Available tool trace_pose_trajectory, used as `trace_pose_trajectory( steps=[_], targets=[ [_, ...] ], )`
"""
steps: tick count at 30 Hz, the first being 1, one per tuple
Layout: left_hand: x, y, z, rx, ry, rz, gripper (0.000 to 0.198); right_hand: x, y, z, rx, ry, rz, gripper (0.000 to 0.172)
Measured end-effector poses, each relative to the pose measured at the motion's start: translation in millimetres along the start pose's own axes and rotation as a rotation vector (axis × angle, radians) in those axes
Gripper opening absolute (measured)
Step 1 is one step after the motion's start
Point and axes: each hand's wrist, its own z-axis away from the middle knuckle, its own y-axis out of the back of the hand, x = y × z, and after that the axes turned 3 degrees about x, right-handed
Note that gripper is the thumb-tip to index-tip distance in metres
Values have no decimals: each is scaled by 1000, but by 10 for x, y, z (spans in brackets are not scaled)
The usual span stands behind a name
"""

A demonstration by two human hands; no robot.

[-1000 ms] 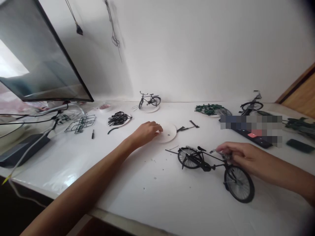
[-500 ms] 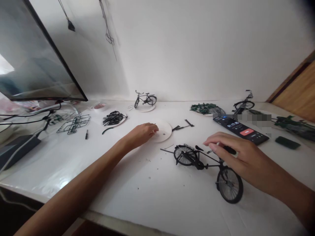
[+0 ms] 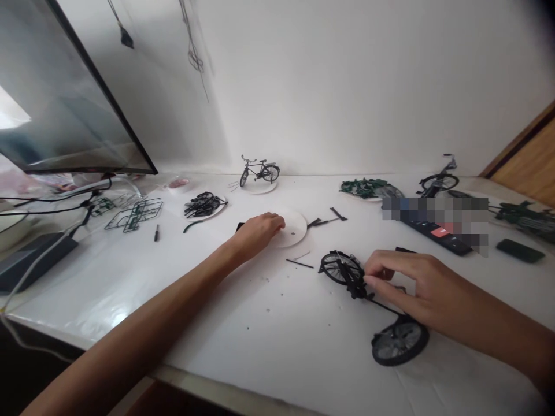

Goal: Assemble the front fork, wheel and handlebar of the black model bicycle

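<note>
My right hand (image 3: 403, 283) pinches a black model bicycle (image 3: 353, 283) near its saddle with thumb and forefinger. The bicycle leans over on the white table, its front wheel (image 3: 401, 342) nearly flat toward me. My hand covers the handlebar area. Over the left edge of a white plate (image 3: 297, 222) is my left hand (image 3: 262, 231), its fingers curled together. What they hold, if anything, is hidden. A short black piece (image 3: 240, 226) pokes out behind that hand. One tiny dark part (image 3: 293, 233) lies on the plate, and a thin black rod (image 3: 300, 263) lies in front of it.
Behind stand another model bicycle (image 3: 260, 172) and, right, a third (image 3: 440, 182). Plates hold black parts (image 3: 203, 204) and green parts (image 3: 364, 188). A phone (image 3: 446, 237), a small screwdriver (image 3: 156, 233), green sprues (image 3: 136, 214) and a monitor (image 3: 65, 92) surround the workspace.
My right hand has closed on the bicycle near its saddle, and the bicycle has tipped over further, its front wheel now flatter. My left hand stays at the plate, fingers more curled.
</note>
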Motion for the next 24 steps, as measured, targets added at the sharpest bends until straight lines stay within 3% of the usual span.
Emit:
trace_pose_trajectory(
  steps=[3, 7, 12, 17, 24],
  targets=[
    [36, 19, -2, 17, 0, 4, 18, 10, -14, 2, -90, 33, 172, 23],
    [239, 97, 34, 60, -21, 63, 17, -25, -47, -16, 77, 28, 160, 23],
    [760, 143, 141, 190, -190, 385, 19, -138, -146, -39, 270, 35, 20, 16],
    [1127, 143, 200, 403, -327, 541, 11, -261, -240, -29, 185, -72, -354, 17],
    [1164, 90, 196, 493, -136, 713, 35, -293, -279, -21, 150, -176, -625, 17]
  ],
)
